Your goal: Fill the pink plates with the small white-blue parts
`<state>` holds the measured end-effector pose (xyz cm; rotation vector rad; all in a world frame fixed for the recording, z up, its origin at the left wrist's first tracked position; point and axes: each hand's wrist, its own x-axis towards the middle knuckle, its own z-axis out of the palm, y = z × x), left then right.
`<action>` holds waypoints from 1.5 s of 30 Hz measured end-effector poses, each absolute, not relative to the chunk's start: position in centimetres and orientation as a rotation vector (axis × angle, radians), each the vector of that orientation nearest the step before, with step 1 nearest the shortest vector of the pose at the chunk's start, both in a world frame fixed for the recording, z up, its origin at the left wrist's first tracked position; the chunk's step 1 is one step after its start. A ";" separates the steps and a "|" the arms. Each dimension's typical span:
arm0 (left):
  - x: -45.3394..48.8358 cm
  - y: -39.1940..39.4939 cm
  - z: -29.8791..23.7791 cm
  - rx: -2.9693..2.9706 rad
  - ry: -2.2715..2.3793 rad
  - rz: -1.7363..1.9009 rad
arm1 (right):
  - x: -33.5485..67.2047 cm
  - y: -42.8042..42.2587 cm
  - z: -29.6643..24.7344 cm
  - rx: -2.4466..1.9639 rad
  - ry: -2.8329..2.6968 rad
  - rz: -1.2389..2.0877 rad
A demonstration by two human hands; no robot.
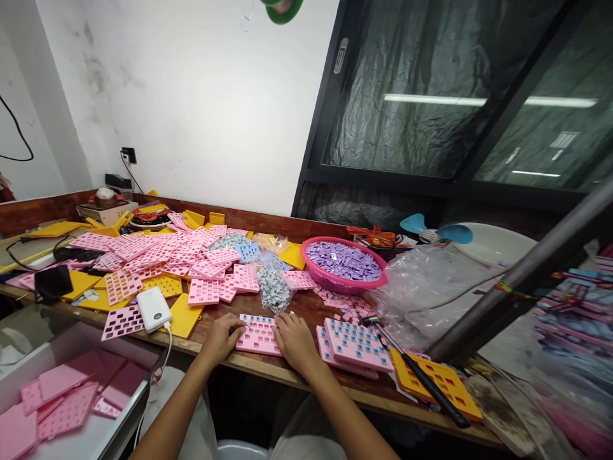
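Both hands rest with a loose, half-curled grip on the pink tray (258, 337) at the bench (306, 374) front edge: left hand (221, 337) on its left end, right hand (295, 342) on its right, neither clasping it. A filled pink tray stack (357, 345) lies just right; a bag of small pieces (272, 285) sits behind, a purple-filled basket (343, 263) farther back.

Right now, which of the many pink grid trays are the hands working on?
The pink tray at the table's front edge, between the left hand and right hand. Both hands touch it; the stacked trays to its right and the heap behind lie untouched.
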<state>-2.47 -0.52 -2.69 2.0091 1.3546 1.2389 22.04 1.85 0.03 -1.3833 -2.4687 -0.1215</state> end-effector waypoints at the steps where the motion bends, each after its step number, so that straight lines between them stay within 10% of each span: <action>1: -2.5 -0.5 -2.7 2.004 1.355 1.235 | 21.5 2.0 0.2 -1.336 -2.456 -0.071; 45: -2.5 -0.1 -3.2 1.998 1.407 1.168 | 18.6 2.0 -0.5 -1.228 -2.454 0.037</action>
